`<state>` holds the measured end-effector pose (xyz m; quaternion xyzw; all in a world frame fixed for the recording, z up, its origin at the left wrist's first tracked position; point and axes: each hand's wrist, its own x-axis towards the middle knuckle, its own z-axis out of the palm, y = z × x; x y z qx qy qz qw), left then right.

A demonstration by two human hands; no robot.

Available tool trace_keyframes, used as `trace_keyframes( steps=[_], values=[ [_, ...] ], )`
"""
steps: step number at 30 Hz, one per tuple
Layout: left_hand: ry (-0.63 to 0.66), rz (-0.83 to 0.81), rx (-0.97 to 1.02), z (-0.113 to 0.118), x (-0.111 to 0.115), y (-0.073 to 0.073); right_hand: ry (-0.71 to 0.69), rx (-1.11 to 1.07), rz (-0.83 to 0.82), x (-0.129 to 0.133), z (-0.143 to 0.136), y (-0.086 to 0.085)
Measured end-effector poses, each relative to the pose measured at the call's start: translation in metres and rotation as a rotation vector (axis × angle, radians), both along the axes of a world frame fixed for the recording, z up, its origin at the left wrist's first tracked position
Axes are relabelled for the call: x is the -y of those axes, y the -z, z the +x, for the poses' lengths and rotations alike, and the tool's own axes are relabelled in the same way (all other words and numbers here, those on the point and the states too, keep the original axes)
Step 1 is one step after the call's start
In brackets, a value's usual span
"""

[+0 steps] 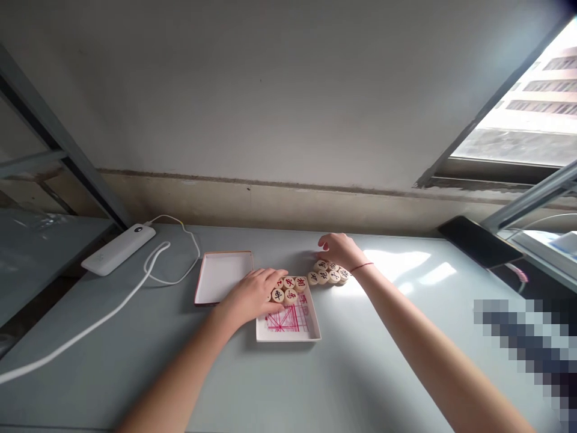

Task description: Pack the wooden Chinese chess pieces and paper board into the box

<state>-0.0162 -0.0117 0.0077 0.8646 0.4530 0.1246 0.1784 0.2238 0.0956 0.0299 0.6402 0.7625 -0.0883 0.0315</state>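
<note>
Xiangqi pieces [289,282], round and wooden with red or black characters, stand close together in the far part of a shallow white box [288,338]. My left hand [252,293] rests over the box's left side, thumb and fingers spread around the pieces there; its palm hides some of them. To the right of the box, more xiangqi pieces [323,276] sit bunched in rows on the table. Above their far side is my right hand [339,249], its visible fingers bent but apart, with nothing seen between them. Part of that group is hidden beneath it.
A box lid [224,276] lies open side up left of the box. Farther left are a white power bank [118,249] and its white cable [112,313]. A black phone [480,242] lies by the right-hand metal frame. The wall borders the grey table [216,385].
</note>
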Motion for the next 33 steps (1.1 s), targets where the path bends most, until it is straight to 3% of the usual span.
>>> trace_keyframes(
  steps=[15, 20, 23, 26, 29, 33],
  values=[
    [0.006, 0.005, 0.025, 0.000, 0.001, -0.003, -0.015, 0.016, -0.025, -0.001, -0.008, -0.003],
    [0.018, 0.079, 0.114, -0.003, -0.001, -0.004, -0.014, -0.085, -0.004, 0.005, -0.008, -0.017],
    [-0.046, 0.171, 0.184, 0.001, 0.000, -0.008, -0.047, -0.310, -0.056, 0.023, -0.009, -0.032],
    [-0.105, 0.182, 0.248, 0.010, 0.005, -0.011, -0.156, -0.717, -0.264, 0.052, -0.017, -0.041],
    [-0.108, 0.162, 0.336, 0.019, 0.010, -0.011, -0.240, -0.894, -0.401, 0.078, -0.027, -0.043],
    [-0.125, 0.174, 0.442, 0.023, 0.011, -0.010, -0.183, -1.084, -0.437, 0.095, -0.031, -0.038]
  ],
)
